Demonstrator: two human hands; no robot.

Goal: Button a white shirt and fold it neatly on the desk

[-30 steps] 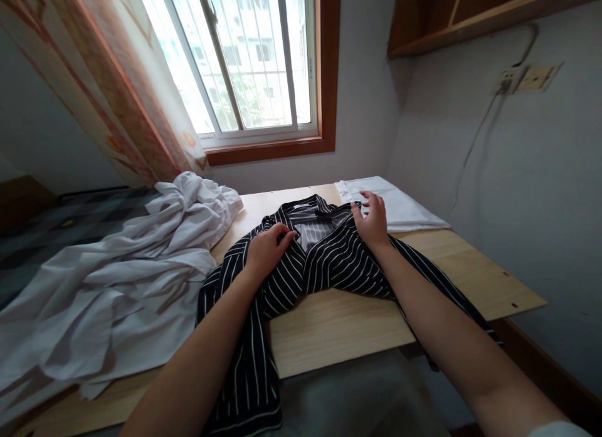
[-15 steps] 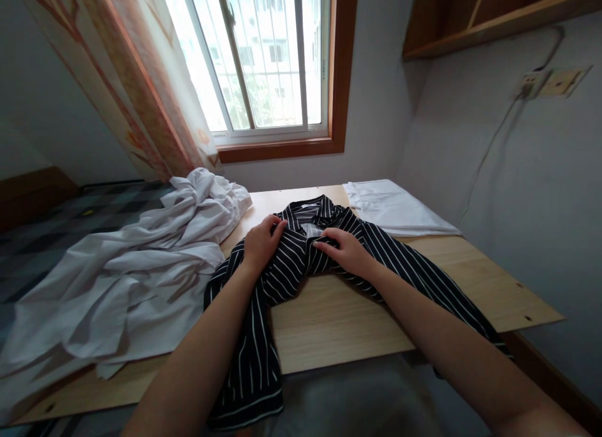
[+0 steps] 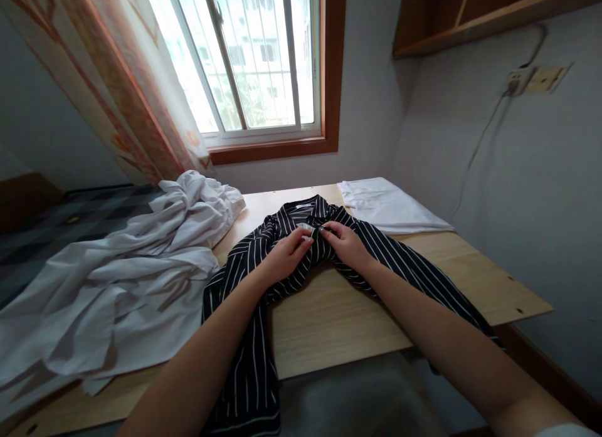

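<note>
A black shirt with white stripes (image 3: pixel 399 255) lies on the wooden board, its collar toward the window and its sleeves spread to both sides. My left hand (image 3: pixel 288 254) pinches the front edge of the shirt just below the collar. Close beside it, my right hand (image 3: pixel 342 241) grips the opposite front edge between thumb and fingers. A small pale patch shows in the neck opening between the hands. The lower part of the shirt is bunched under my hands, and any button there is too small to make out.
A crumpled white cloth (image 3: pixel 136 299) covers the left of the wooden board (image 3: pixel 338 324). Folded white fabric (image 3: pixel 395 205) lies at the back right. Behind stand a window (image 3: pixel 254 61) and a curtain (image 3: pixel 126 79). A cable (image 3: pixel 475 148) hangs from the wall socket at right.
My left hand has moved right and slightly down, from the shirt's left shoulder area to its front edge beside my right hand. The view has shifted slightly.
</note>
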